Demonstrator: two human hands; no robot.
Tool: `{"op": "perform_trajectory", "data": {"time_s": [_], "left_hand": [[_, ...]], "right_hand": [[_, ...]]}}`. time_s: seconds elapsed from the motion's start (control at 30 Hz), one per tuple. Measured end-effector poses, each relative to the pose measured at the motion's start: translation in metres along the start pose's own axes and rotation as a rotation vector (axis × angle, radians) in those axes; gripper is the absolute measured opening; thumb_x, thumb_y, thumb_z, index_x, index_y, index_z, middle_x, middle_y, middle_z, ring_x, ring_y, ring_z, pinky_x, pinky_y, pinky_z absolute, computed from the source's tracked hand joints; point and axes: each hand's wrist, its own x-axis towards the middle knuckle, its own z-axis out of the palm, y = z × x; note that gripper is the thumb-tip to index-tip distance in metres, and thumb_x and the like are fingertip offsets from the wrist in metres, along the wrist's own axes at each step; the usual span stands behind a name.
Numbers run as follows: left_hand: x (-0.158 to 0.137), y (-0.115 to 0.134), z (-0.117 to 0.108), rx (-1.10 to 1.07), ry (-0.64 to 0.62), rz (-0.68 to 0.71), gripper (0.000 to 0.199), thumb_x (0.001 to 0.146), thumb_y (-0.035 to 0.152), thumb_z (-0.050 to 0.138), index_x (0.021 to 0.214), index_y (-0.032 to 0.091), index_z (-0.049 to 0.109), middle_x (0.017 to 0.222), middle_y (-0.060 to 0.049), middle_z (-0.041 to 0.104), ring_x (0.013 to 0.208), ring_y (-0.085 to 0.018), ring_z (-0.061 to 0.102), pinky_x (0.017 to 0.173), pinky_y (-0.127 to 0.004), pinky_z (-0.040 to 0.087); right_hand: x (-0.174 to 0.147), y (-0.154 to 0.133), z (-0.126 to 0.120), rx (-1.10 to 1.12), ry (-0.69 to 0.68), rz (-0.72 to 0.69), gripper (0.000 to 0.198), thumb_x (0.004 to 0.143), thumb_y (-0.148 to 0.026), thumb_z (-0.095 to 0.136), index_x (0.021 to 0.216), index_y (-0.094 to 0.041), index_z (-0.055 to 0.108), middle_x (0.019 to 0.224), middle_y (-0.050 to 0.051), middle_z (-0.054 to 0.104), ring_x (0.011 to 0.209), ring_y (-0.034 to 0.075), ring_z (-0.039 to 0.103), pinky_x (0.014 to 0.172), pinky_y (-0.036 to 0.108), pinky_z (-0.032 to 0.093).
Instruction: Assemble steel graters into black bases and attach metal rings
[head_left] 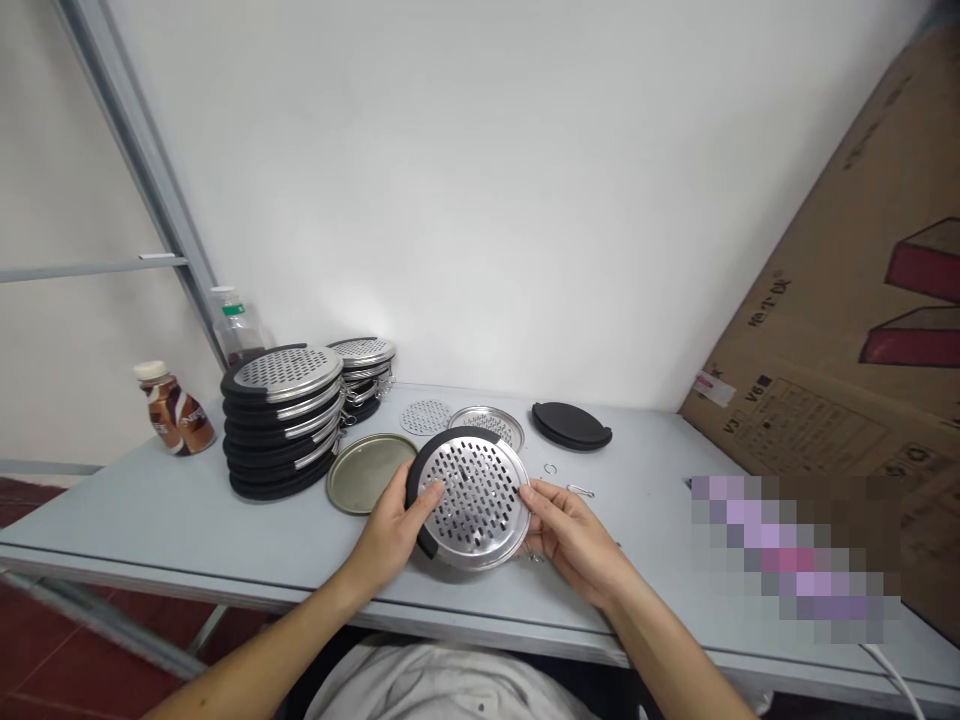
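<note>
Both of my hands hold a round metal grater [471, 500] with a black edging around its left and upper rim, tilted up toward me above the table's front part. My left hand [390, 525] grips the black edging, its thumb lying on the slotted face. At the opposite rim, my right hand [574, 530] pinches the metal edge, with its other fingers partly hidden behind. Small metal clips [534, 553] show beside my right fingers; whether they are attached to the grater I cannot tell. Just behind lie a plain greenish metal disc [367, 472] and a rimmed perforated disc [499, 422].
Stacked black-edged graters [281, 425] stand at the left, with a second stack [364, 365] behind. A brown drink bottle [176, 410] and a clear bottle [234, 325] are nearby. Black round pieces [571, 425], a metal ring [550, 468] and a carabiner clip [580, 491] lie right. A large carton [840, 330] leans there.
</note>
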Motion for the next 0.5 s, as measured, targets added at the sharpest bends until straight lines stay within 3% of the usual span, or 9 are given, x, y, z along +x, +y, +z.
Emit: {"op": "perform_trajectory", "data": {"time_s": [0.33,0.5], "left_hand": [[-0.0005,-0.0004,-0.0014,-0.095,-0.007,-0.060,0.040,0.092,0.039,0.059,0.126,0.018,0.057,0.124,-0.008,0.066,0.117,-0.026,0.060,0.102,-0.036,0.045],[-0.0003,0.0024,-0.0026,-0.059,-0.043,-0.040,0.048,0.086,0.040,0.066,0.127,0.017,0.057,0.126,-0.010,0.066,0.115,-0.028,0.062,0.099,-0.039,0.049]], "right_hand": [[-0.0002,0.0026,-0.0015,-0.070,-0.014,-0.009,0.041,0.089,-0.053,0.060,0.085,-0.015,0.071,0.076,0.007,0.071,0.064,0.016,0.063,0.065,0.029,0.051],[0.0005,0.0050,-0.0044,-0.146,0.016,-0.022,0.041,0.088,-0.052,0.061,0.073,-0.015,0.070,0.064,0.004,0.067,0.059,0.015,0.060,0.064,0.029,0.049]]}}
